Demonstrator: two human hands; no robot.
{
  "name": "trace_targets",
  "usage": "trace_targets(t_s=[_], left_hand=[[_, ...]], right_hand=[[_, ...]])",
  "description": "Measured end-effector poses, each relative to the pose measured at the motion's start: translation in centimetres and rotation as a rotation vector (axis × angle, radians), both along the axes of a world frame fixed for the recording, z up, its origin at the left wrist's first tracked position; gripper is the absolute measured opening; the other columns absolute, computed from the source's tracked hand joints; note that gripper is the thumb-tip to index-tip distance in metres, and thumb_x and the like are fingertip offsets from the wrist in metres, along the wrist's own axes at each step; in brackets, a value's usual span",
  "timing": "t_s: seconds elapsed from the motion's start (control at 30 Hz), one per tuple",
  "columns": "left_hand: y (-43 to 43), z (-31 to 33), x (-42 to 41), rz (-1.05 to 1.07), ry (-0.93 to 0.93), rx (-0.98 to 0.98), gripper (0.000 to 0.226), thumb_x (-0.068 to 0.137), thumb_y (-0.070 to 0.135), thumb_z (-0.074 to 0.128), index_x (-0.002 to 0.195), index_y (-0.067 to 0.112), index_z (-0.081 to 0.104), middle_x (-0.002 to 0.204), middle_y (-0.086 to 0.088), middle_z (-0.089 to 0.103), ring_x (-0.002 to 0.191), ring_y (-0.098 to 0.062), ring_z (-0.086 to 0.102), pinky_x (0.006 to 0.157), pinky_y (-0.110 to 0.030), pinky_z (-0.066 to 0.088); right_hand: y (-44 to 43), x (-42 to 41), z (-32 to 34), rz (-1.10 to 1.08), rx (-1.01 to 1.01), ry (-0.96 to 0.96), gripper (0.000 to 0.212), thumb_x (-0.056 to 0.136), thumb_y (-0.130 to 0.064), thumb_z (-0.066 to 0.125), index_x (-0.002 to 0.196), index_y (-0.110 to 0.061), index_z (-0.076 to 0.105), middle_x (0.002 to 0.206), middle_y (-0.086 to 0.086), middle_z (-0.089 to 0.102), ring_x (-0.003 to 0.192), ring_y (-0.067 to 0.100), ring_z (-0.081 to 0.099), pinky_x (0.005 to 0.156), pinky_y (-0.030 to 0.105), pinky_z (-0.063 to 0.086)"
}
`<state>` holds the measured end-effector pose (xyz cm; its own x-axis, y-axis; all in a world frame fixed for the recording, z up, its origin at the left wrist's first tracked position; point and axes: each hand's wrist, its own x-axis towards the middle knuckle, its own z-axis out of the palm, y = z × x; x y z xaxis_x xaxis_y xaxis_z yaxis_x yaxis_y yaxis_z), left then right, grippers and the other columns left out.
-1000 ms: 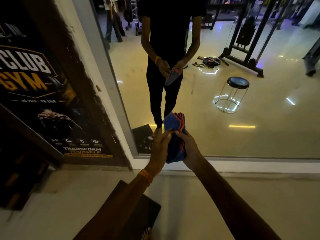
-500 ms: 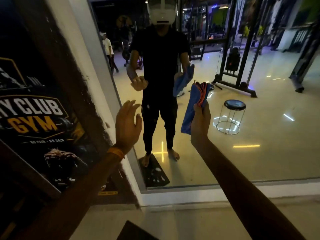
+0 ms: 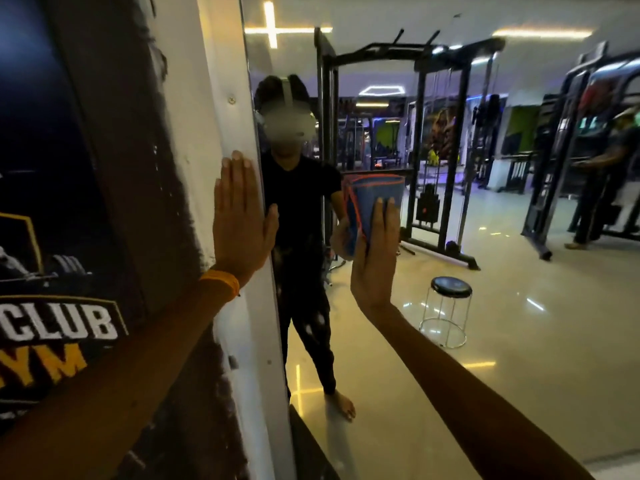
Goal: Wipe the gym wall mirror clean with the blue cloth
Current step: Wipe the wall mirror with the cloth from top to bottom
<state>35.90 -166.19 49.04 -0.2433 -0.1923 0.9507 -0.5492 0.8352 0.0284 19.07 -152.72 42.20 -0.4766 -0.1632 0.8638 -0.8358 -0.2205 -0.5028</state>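
So the person is standing right up at the gym wall mirror (image 3: 519, 358). The right hand (image 3: 375, 258) is flat on the folded blue cloth (image 3: 379, 188) with its fingers straight, not wrapped around it, just pressing it against the glass at about chest height. The cloth has orange-red stitching along its edges, and it sits near the mirror's left side, a bit in from the white frame (image 3: 225, 81).

The left hand (image 3: 240, 216) isn't holding anything. It's spread open with the palm flat on that frame and the thumb reaching over onto the glass edge. There's an orange wristband (image 3: 221, 284) on that wrist.

To the left of the frame is a dark gym club banner (image 3: 62, 237). In the reflection I can see a round black stool (image 3: 450, 291) and a cable machine (image 3: 433, 150) behind it.
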Motion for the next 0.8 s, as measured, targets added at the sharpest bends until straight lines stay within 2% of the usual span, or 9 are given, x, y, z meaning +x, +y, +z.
trace_targets(t_s=[0.07,0.17,0.27,0.4,0.5,0.6,0.67,0.73,0.8], left_hand=[[-0.7,-0.8,-0.7,0.018,0.022,-0.021,0.071,0.108,0.031,0.047,0.162,-0.001,0.014,0.170,-0.025,0.014,0.158,-0.039,0.011,0.129,-0.052,0.015],[-1.1,-1.5,-1.3,0.040,0.039,-0.073,0.070,0.108,0.029,0.048,0.162,-0.002,0.015,0.168,-0.026,0.018,0.157,-0.040,0.014,0.130,-0.049,0.012],[-1.6,-1.6,-1.4,0.044,0.044,-0.095,0.068,0.108,0.026,0.046,0.161,-0.003,0.015,0.168,-0.027,0.018,0.157,-0.042,0.015,0.130,-0.047,0.010],[-1.8,-1.9,-1.6,0.021,0.068,-0.111,0.064,0.108,0.018,0.045,0.161,-0.004,0.016,0.167,-0.029,0.020,0.156,-0.044,0.017,0.130,-0.051,0.015],[-1.8,-2.0,-1.7,0.012,0.085,-0.118,0.063,0.107,0.015,0.046,0.160,-0.005,0.019,0.166,-0.029,0.022,0.155,-0.044,0.019,0.129,-0.050,0.015],[-1.8,-1.9,-1.7,-0.003,0.090,-0.113,0.063,0.107,0.014,0.049,0.159,-0.005,0.021,0.166,-0.029,0.023,0.155,-0.043,0.020,0.130,-0.046,0.011],[-1.8,-1.9,-1.6,-0.002,0.089,-0.116,0.062,0.107,0.014,0.049,0.159,-0.005,0.022,0.165,-0.029,0.024,0.155,-0.043,0.021,0.129,-0.048,0.014],[-1.8,-1.9,-1.5,0.001,0.093,-0.118,0.062,0.106,0.014,0.049,0.159,-0.005,0.022,0.165,-0.029,0.025,0.154,-0.043,0.021,0.129,-0.050,0.018],[-1.7,-1.9,-1.6,0.005,0.091,-0.122,0.062,0.106,0.015,0.049,0.159,-0.006,0.022,0.165,-0.029,0.026,0.154,-0.043,0.022,0.128,-0.050,0.019]], right_hand=[[-1.3,0.0,-0.4,-0.167,0.065,0.071,0.059,0.111,-0.041,0.033,0.161,-0.010,0.027,0.170,0.013,0.017,0.159,0.034,0.010,0.126,0.058,0.017],[-2.1,-0.4,-1.4,-0.406,0.160,0.210,0.064,0.105,-0.049,0.040,0.160,-0.016,0.033,0.169,0.014,0.023,0.157,0.033,0.014,0.127,0.050,0.011],[-2.1,-2.2,-1.4,-0.502,0.181,0.329,0.064,0.105,-0.052,0.039,0.159,-0.019,0.033,0.166,0.016,0.030,0.155,0.035,0.019,0.126,0.052,0.013],[-2.7,-3.6,0.1,-0.484,0.093,0.329,0.058,0.108,-0.049,0.033,0.158,-0.020,0.032,0.166,0.017,0.030,0.156,0.036,0.018,0.124,0.059,0.020],[-4.6,-0.6,-3.5,-0.457,0.121,0.264,0.060,0.109,-0.050,0.026,0.161,-0.022,0.022,0.171,0.010,0.014,0.159,0.031,0.006,0.128,0.053,0.008],[-4.9,2.7,-11.2,-0.379,0.345,0.549,0.066,0.108,-0.048,0.032,0.165,-0.031,0.004,0.173,0.003,0.000,0.160,0.028,-0.001,0.127,0.053,0.009],[-3.8,1.5,-13.3,-0.360,0.435,0.755,0.072,0.107,-0.047,0.037,0.165,-0.030,-0.001,0.172,0.006,0.010,0.160,0.028,-0.002,0.122,0.058,0.020],[-3.1,-1.2,-11.1,-0.337,0.364,0.799,0.071,0.106,-0.044,0.041,0.165,-0.031,0.003,0.171,0.003,0.013,0.160,0.027,0.001,0.121,0.059,0.023],[-2.5,-3.5,-7.0,-0.349,0.220,0.646,0.071,0.101,-0.041,0.047,0.163,-0.027,0.016,0.173,-0.001,0.005,0.160,0.027,0.004,0.126,0.056,0.018]])
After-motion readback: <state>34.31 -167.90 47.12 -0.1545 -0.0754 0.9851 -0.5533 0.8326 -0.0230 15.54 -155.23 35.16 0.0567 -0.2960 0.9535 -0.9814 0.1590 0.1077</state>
